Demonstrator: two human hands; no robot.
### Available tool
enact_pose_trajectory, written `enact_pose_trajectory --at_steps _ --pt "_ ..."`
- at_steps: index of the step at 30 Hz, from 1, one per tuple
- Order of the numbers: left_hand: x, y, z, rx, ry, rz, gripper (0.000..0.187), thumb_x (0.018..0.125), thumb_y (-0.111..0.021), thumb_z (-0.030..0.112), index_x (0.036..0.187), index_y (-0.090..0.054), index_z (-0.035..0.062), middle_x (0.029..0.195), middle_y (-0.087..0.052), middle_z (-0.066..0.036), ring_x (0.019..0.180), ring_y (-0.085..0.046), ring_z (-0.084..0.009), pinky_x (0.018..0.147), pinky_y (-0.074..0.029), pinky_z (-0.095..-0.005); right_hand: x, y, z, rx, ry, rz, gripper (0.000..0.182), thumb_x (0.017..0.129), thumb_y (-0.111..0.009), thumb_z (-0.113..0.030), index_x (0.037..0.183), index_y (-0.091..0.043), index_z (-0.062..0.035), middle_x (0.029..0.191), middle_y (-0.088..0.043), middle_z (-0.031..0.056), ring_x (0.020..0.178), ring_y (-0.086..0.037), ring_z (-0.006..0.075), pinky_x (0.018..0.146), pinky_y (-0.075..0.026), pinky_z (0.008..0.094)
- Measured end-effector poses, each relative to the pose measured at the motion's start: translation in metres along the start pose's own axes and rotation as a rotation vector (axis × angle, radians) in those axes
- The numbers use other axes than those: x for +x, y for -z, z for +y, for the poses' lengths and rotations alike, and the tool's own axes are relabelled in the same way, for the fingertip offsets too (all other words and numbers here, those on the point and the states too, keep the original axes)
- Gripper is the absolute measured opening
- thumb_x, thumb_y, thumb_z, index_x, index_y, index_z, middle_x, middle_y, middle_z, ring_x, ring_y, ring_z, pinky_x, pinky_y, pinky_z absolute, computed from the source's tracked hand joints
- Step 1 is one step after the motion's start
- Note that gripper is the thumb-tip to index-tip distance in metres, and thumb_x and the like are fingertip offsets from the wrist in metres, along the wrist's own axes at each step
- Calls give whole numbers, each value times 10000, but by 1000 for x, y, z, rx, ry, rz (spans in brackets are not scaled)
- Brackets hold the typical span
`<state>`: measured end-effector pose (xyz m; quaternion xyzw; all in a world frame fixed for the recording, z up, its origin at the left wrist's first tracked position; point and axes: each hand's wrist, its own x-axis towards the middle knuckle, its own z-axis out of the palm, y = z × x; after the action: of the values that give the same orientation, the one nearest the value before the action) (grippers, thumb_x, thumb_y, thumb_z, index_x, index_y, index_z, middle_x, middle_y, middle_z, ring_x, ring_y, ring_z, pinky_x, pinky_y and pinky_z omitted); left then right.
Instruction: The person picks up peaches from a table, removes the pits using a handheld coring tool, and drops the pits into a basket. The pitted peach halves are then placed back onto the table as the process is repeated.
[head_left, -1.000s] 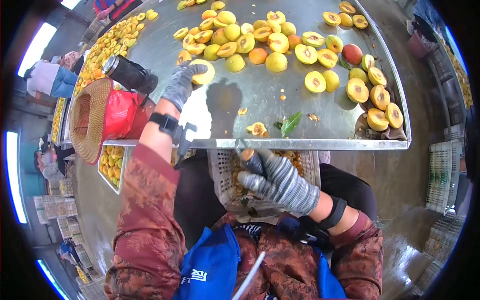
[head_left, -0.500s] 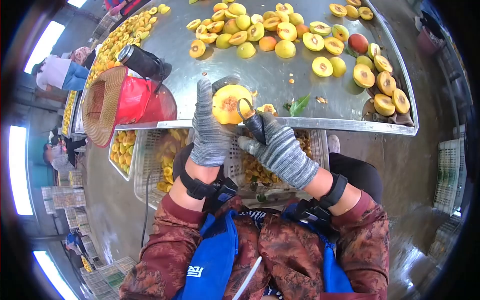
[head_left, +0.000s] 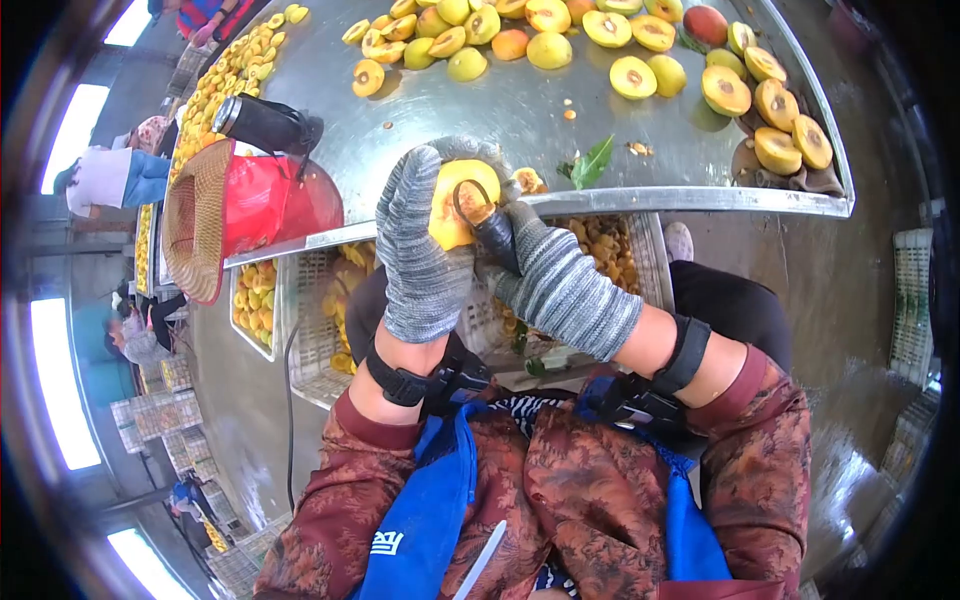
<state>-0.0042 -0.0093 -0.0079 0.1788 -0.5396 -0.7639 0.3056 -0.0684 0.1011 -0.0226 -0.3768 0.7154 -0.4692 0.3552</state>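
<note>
My left hand [head_left: 425,250], in a grey knit glove, holds a halved peach [head_left: 448,222] with its cut face up, just over the table's near edge. In my gloved right hand [head_left: 572,288] is a pitting knife [head_left: 496,243] with a dark handle and a thin curved loop blade. The loop lies against the reddish centre of the peach, and the fingers are wrapped round the handle. Just beyond my right fingers a small peach piece [head_left: 529,181] sits by the table edge. A green leaf [head_left: 592,163] lies to its right.
On the metal table [head_left: 390,165] are many peach halves [head_left: 548,50], with more along the right rim. A black flask [head_left: 262,122], a straw hat [head_left: 195,222] and a red bag [head_left: 265,205] lie at left. Crates [head_left: 318,330] of fruit pieces stand below. Other people are at far left.
The loop blade has moved from the right side of the peach onto its centre, and my right hand has come closer to my left. The whole view has shifted slightly.
</note>
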Motion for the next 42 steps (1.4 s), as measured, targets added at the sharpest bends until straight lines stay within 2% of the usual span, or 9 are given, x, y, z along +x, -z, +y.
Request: enact_pose_trajectory --at_steps 2,6,10,17,21,26,36,40,42 --pt "1 18 -14 816 -545 -68 313 782 -551 10 1088 -496 42 944 -581 -142 843 -587 -234 744 -499 -335 -4 -4 7 29 73 23 676 712 -619 -92 1277 -263 17 804 -573 222 743 -595 345 614 -472 374" --pt "-4 10 -6 978 -893 -153 455 729 -579 -57 1150 -462 72 967 -574 -146 828 -593 -258 739 -504 -353 -9 -5 6 0 85 39 563 730 -635 -127 1198 -355 11 802 -572 217 728 -591 351 614 -470 379" --pt "-3 1 -3 826 -886 -226 387 767 -537 -13 1132 -490 108 963 -582 -153 831 -593 -249 733 -499 -341 -13 -7 13 97 294 106 444 743 -645 -159 1085 -414 7 815 -574 198 733 -588 349 610 -472 390" --pt "-2 9 0 959 -722 -291 387 776 -516 -19 1129 -497 138 963 -583 -155 834 -594 -248 735 -498 -329 -18 -8 12 123 172 92 510 737 -636 -139 1155 -387 13 864 -588 204 803 -607 319 652 -488 364" --pt "-12 -13 10 648 -398 -112 234 818 -563 208 869 -604 -17 767 -620 -61 742 -568 -132 662 -459 -263 -23 -2 11 91 181 3 551 731 -628 -125 1194 -364 12 841 -595 194 790 -612 308 653 -492 348" --pt "6 4 -4 740 -806 -290 250 811 -559 220 879 -603 -16 789 -623 -90 724 -585 -151 681 -470 -270 -25 4 5 62 82 -97 595 727 -617 -111 1235 -337 22 851 -595 193 792 -614 295 657 -495 336" --pt "21 -9 37 540 265 -600 263 788 -556 237 832 -635 -10 761 -631 -74 757 -594 -146 717 -459 -263 -29 -9 15 489 93 -174 528 743 -612 -58 1208 -378 34 1024 -560 94 942 -540 151 801 -448 273" --pt "27 -2 29 528 251 -637 259 783 -554 244 808 -635 0 738 -626 -69 740 -588 -138 705 -457 -261 -31 7 2 663 -142 -371 526 748 -643 -105 1194 -396 25 985 -550 59 884 -521 112 786 -449 263" --pt "24 -9 30 516 248 -602 260 796 -539 247 807 -637 6 739 -626 -61 740 -588 -132 697 -456 -254 -31 9 2 854 -166 -458 253 759 -640 -131 921 -481 -18 656 -515 23 536 -514 102 435 -427 245"
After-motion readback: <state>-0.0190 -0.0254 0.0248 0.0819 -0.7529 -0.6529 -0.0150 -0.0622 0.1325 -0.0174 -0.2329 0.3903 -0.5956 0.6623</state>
